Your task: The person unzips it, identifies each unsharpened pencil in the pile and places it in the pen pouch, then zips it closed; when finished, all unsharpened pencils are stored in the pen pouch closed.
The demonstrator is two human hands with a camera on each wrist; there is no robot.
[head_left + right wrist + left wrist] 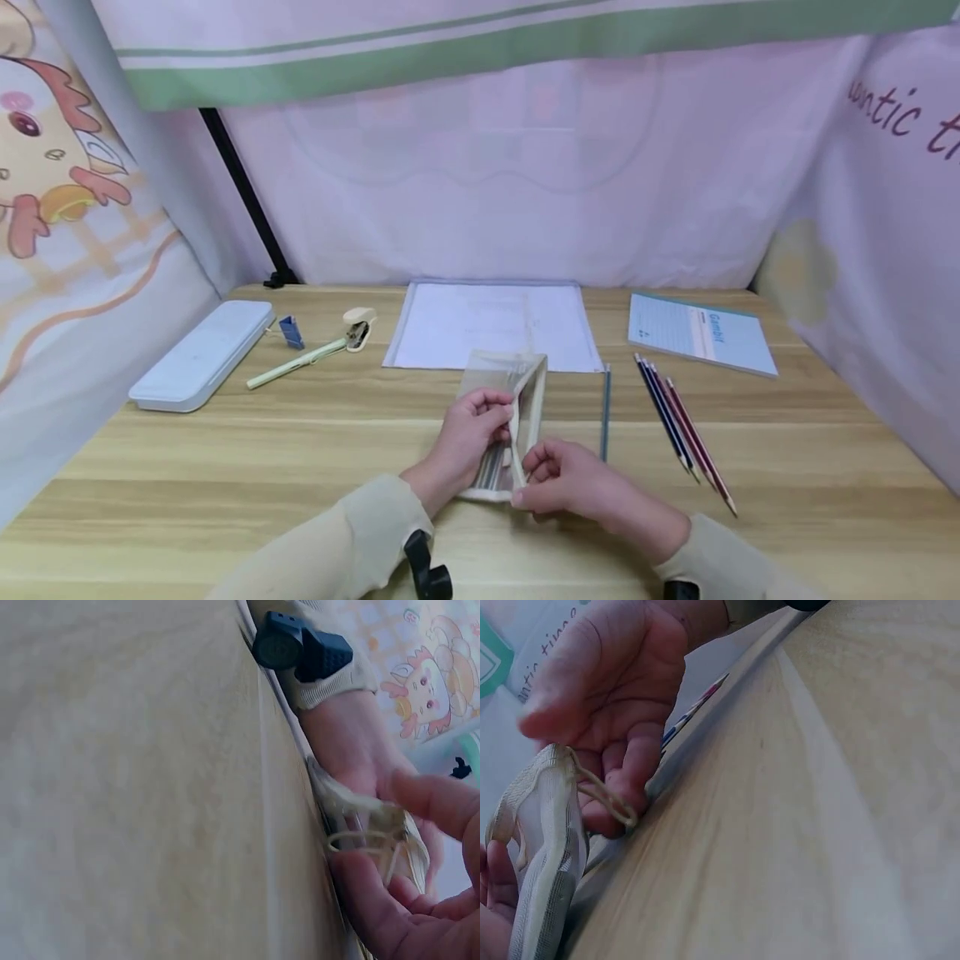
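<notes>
A see-through pouch with cream edging lies on the wooden table, its long right side parted. My left hand lies across it and pinches the cream edge near the middle. At the near right corner, my right hand grips the edging between thumb and curled fingers. In the left wrist view a thin cord loop hangs from that corner of the pouch, against the right fingers. The right wrist view shows the pouch between both hands. Thin grey strips show through its clear side.
Beyond the pouch lies a white sheet. To the right are a blue-grey stick, several pencils and a light blue notebook. On the left are a white case, a small blue object and a pale green bar with a cream head.
</notes>
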